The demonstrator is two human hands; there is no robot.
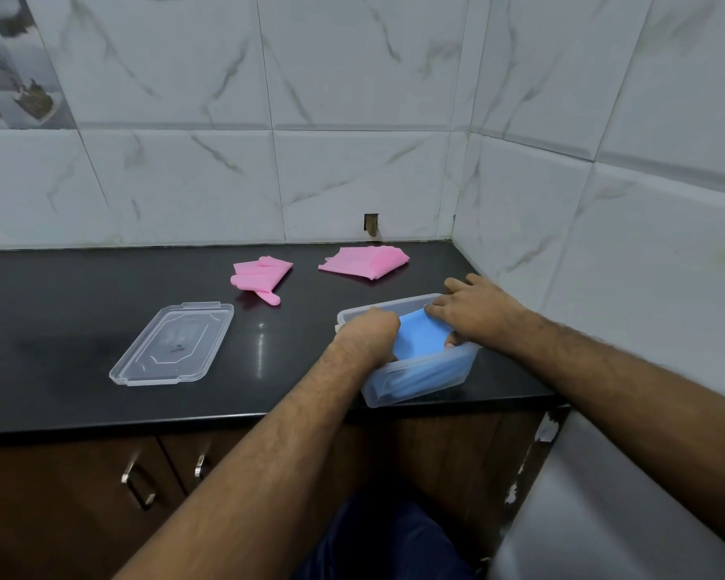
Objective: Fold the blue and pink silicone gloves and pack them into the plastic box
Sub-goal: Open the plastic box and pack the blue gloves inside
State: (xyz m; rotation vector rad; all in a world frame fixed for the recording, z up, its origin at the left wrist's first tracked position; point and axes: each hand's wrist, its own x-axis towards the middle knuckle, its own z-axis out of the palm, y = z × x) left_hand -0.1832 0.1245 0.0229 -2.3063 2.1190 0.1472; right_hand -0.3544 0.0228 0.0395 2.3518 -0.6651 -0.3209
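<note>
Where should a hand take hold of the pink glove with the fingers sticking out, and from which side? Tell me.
Best guess: grip the pink glove at its broad folded cuff end, toward the wall, coming from above. That end lies flat and wide on the countertop; the loose fingers point toward the counter's front and would probably flop if pinched.

Folded blue glove fills clear plastic box; pink gloves lie behind.

The box sits right of its lid, two gloves behind them.
</note>
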